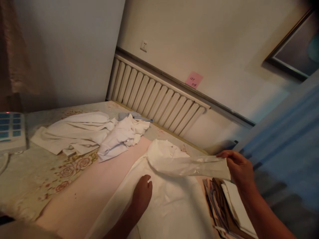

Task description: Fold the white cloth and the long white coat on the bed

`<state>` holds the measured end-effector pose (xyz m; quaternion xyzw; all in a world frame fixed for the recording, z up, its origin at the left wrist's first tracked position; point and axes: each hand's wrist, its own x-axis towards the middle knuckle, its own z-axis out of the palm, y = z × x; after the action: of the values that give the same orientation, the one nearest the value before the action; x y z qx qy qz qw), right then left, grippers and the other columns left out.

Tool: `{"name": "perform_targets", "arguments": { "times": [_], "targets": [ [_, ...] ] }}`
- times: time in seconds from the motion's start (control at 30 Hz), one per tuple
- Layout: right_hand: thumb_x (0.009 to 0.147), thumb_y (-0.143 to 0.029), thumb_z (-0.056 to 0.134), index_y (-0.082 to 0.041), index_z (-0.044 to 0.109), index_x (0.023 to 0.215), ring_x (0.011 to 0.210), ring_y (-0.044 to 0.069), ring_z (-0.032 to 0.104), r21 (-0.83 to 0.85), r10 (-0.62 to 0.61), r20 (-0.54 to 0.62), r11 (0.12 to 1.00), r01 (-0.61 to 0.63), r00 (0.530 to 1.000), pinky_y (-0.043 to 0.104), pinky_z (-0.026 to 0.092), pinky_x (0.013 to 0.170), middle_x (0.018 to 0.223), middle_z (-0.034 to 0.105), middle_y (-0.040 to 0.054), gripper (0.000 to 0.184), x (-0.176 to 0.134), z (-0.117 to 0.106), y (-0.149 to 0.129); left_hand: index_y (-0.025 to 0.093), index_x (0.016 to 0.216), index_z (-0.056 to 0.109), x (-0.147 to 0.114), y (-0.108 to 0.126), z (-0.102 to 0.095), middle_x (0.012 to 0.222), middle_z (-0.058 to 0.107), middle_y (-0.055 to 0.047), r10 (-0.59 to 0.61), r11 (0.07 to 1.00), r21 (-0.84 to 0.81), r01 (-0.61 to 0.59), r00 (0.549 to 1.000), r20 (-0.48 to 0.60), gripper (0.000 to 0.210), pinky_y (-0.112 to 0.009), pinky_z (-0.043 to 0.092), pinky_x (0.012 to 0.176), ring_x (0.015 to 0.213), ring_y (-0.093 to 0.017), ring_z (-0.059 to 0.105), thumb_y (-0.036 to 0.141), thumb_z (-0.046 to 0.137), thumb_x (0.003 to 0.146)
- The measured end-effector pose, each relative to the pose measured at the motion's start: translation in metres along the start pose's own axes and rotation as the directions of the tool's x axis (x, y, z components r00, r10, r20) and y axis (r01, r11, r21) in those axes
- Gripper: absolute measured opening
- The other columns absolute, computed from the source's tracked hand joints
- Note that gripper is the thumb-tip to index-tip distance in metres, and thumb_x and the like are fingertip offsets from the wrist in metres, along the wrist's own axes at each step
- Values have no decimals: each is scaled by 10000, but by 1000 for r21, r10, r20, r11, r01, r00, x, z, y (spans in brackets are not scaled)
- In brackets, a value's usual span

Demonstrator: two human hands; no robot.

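Note:
A white long-sleeved shirt [171, 196] lies spread in front of me, its collar end toward the radiator. My right hand [240, 169] is closed on the cuff of one sleeve [196, 165], which stretches out to the right above the bedding. Over the body of the shirt is my left hand [143, 192], loosely curled, with a gap between thumb and forefinger and nothing visible in it. Whether it touches the cloth I cannot tell. Under the shirt is a pink cloth [82, 196].
Crumpled white garments [74, 129] and a pale shirt [119, 134] lie at the back left on a floral cover [15, 179]. Folded clothes [224, 205] are stacked at right. A radiator [154, 94] lines the wall; a device with buttons [12, 129] sits far left.

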<state>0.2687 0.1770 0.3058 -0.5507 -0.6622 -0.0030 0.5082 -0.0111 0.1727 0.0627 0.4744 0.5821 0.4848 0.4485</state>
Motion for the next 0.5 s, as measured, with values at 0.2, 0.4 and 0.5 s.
{"name": "perform_targets", "arguments": {
  "times": [0.2,0.4,0.5],
  "targets": [
    [641,-286,503,-205,634,653,655,175,584,-174,-7,-11,985,5,1000,290,436,606,696,669,22,154,18,-6,13,163,1165,547,-15,-3,-48,1242,535,-140,240,681,714,-160,971,-11,343,-411,368,967,1155,-284,455,135,418,848],
    [618,-297,501,-192,625,657,627,176,563,-123,29,-39,992,-33,999,282,409,553,703,669,36,167,28,-14,19,138,1030,574,-27,-3,-91,1111,546,-157,171,445,894,-48,985,-32,234,-427,410,821,1062,-325,486,177,414,865],
    [609,-290,500,-191,634,667,598,157,545,-130,22,-39,991,-27,999,262,391,531,704,671,31,176,35,-19,23,142,989,554,-30,-3,-99,1073,542,-145,62,465,885,-15,998,-16,205,-377,431,722,996,-301,539,199,387,885]
  ]
}}
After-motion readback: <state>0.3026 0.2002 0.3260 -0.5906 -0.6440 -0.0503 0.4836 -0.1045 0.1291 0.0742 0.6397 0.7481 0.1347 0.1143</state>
